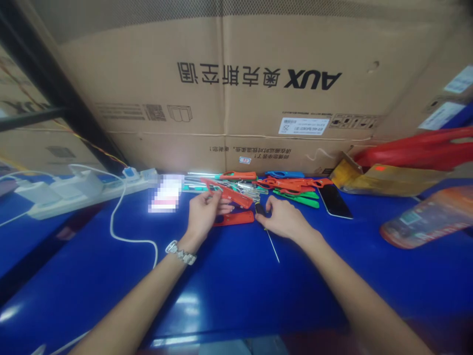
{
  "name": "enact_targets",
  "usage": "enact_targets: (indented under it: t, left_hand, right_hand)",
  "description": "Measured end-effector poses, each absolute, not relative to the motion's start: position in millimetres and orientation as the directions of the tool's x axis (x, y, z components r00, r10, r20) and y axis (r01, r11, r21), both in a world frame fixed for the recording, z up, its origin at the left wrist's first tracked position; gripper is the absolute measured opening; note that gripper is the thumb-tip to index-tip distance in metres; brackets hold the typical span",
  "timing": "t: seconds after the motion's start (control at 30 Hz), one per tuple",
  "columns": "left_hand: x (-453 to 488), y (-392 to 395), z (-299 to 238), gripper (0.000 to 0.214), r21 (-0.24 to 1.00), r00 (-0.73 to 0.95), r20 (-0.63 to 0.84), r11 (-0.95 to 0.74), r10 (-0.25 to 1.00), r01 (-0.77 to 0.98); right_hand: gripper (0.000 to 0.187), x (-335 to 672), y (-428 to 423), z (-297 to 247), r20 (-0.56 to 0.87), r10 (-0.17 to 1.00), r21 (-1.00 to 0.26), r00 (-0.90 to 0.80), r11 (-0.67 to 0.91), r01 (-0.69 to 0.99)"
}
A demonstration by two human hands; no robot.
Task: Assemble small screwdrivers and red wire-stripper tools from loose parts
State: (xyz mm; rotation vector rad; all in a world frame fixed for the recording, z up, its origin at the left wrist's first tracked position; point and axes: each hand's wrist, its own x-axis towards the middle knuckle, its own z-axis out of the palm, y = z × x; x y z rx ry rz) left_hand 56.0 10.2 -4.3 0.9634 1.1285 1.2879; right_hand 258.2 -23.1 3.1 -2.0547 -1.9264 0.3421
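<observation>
Head view: left hand (202,213) grips orange tool (231,195).
Right hand (284,219): pinching screwdriver (270,240).
Risk: screwdriver may slip off small tool.

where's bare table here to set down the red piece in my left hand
Widest bare patch: blue table near you, between your forearms, below the screwdriver. Also free: between the white cable and left hand holding the red piece, and right of the right hand, below the phone. Crowded: the back edge by the cardboard box, with plastic pile and power strip.
</observation>
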Motion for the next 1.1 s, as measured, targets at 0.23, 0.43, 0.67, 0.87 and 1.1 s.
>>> enact_targets:
  t: [0.23,0.43,0.67,0.87,1.1]
  left_hand:
    - [59.2,9.1,-4.4,0.01,0.976,-0.02,-0.126,0.121,0.992,-0.179]
    - [58.9,9.7,-8.7,0.017,0.96,0.004,-0.145,0.142,0.989,-0.243]
    - [61.9,5.3,-8.7,0.018,0.97,-0.016,-0.107,0.101,0.994,-0.221]
    - [62.1,5.6,-8.3,0.015,0.945,-0.02,-0.17,0.157,0.985,-0.288]
    - [58.4,7.5,-9.3,0.034,0.899,-0.02,-0.08,0.064,0.997,-0.434]
  right_hand:
    - [0.028,261.5,-16.0,0.5,-0.051,0.997,-0.631,0.065,-0.083,0.771]
    - [0.036,242.4,-8.2,2.2,0.107,0.985,-0.993,0.133,0.112,-0.032]
    - [0.032,210.7,-2.5,-7.8,0.177,0.932,-0.919,0.316,0.272,-0.285]
    - [0.034,204.8,6.0,-9.9,0.226,0.933,-0.945,0.28,0.28,-0.169]
    - [0.037,195.0,3.7,-12.0,0.306,0.937,-0.925,0.169,0.334,-0.182]
